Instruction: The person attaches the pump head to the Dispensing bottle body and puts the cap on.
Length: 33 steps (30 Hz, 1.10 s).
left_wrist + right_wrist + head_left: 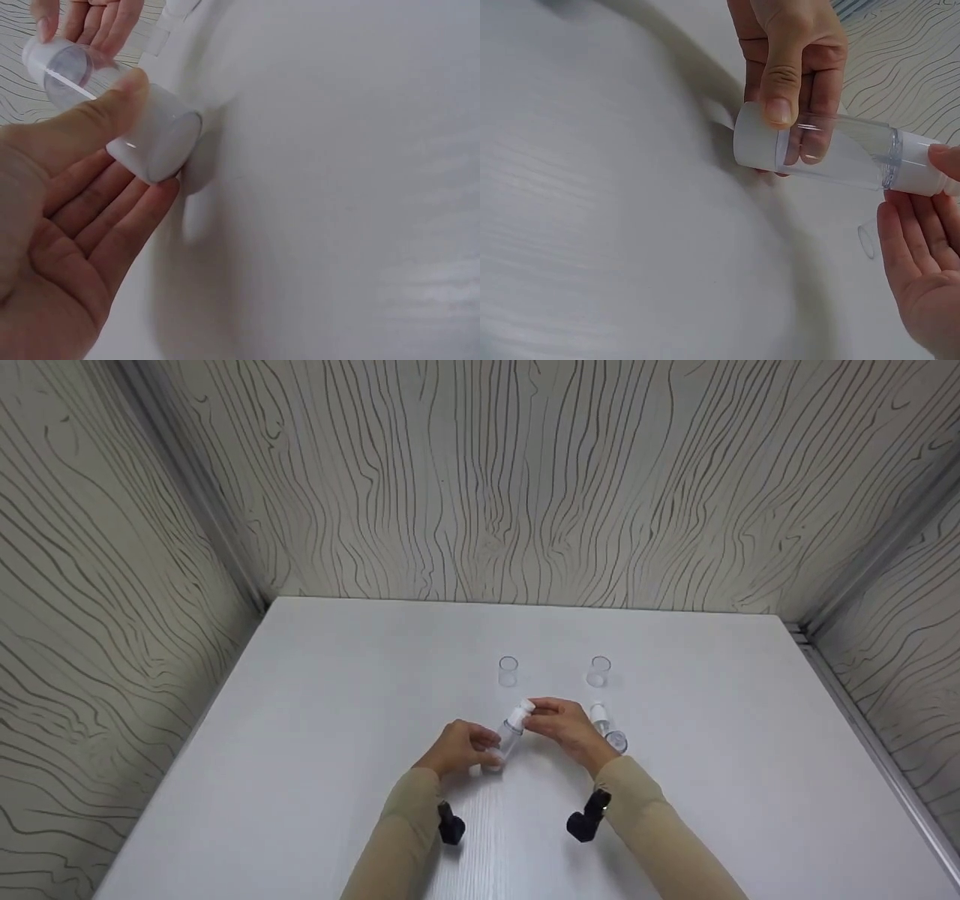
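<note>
A clear pump bottle (506,741) with a white base slants between both hands above the white table. My left hand (456,748) grips its lower end, thumb on one side and fingers on the other. At the upper end, my right hand (562,726) pinches the white pump top (916,166) between thumb and fingers. The pump top sits against the bottle's neck; whether it is fully tightened I cannot tell. In the right wrist view the clear wall (840,154) shows a pale, slanted inner shape.
Two clear caps, one on the left (508,672) and one on the right (598,672), stand on the table beyond the hands. Another small bottle with a white top (598,714) lies just right of my right hand. Patterned walls (480,510) border the white table (337,675).
</note>
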Each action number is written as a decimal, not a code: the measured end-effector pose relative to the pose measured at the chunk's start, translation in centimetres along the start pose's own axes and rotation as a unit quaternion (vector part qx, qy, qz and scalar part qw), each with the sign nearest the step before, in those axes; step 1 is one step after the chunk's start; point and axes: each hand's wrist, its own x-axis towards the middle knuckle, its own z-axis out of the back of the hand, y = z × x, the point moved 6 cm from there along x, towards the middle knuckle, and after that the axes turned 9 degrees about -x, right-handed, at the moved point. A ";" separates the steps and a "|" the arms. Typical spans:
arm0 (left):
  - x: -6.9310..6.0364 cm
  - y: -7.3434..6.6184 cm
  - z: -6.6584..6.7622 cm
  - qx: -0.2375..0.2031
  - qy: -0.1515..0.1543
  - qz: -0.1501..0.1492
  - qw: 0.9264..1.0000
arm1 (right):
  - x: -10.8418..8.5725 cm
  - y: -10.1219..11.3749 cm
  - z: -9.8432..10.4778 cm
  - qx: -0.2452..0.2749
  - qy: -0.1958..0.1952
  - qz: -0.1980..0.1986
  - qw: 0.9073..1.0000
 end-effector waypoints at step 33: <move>0.1 -0.1 0.0 0.009 0.012 -0.033 0.999 | -0.3 -0.4 -0.3 -0.020 -0.023 0.003 1.000</move>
